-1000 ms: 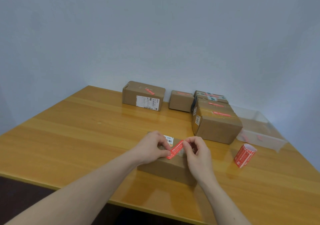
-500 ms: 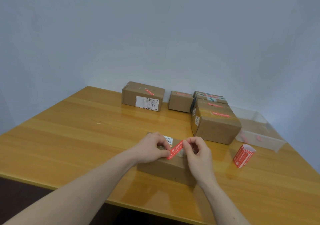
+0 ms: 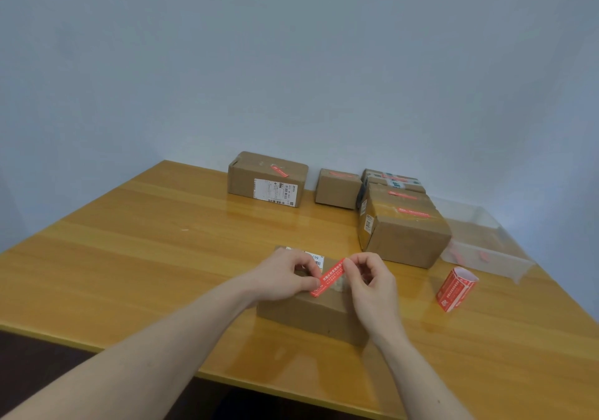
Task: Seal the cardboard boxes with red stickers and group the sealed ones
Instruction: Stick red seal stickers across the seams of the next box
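Your wooden table (image 3: 136, 257) carried everything, with a clear plastic tray (image 3: 486, 254) at its far right edge holding what looked like a few red scraps, though the view there was hazy. Sealed cardboard boxes (image 3: 405, 235) sat grouped along the back, each with a red strip on top. Nearer you lay the unsealed box (image 3: 308, 316), partly under your hands. A roll of red stickers (image 3: 455, 288) lay on the table to its right, apart from it. Your left hand (image 3: 282, 277) pinched the lower end of a red sticker (image 3: 329, 276) against the box top, while your right hand (image 3: 372, 285) pinched its upper end.
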